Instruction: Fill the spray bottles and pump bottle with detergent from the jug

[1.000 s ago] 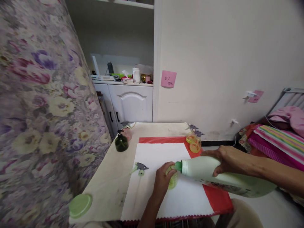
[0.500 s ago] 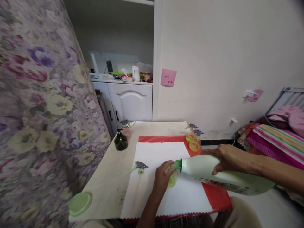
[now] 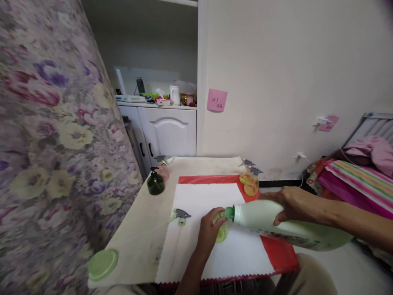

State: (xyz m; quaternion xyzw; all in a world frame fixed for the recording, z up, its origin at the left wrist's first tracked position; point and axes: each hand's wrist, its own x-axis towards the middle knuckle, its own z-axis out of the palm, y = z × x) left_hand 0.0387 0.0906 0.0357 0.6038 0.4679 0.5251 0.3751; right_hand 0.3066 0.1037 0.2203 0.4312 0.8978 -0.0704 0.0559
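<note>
My left hand (image 3: pixel 211 226) is closed around the neck of a small yellow-green clear bottle (image 3: pixel 222 233), which stands on the white sheet. My right hand (image 3: pixel 287 205) grips a large pale green jug (image 3: pixel 302 231) from above. The jug lies tilted nearly level, its green spout (image 3: pixel 229 213) at the mouth of the small bottle. Whether liquid is flowing I cannot tell. Left of my left hand, a grey and green trigger spray head (image 3: pixel 181 215) with a thin tube rests on the sheet. A round green cap (image 3: pixel 102 264) sits at the table's near left corner.
A dark green pump bottle (image 3: pixel 156 183) and a pink spray bottle (image 3: pixel 163 170) stand at the back left. Two yellow spray bottles (image 3: pixel 251 186) are at the back right. Under the white sheet (image 3: pixel 208 196) lies a red one (image 3: pixel 278 254). A floral curtain (image 3: pixel 61 164) hangs at left.
The hands, the jug and the small bottle hold practically the same pose. The whole view has shifted very slightly.
</note>
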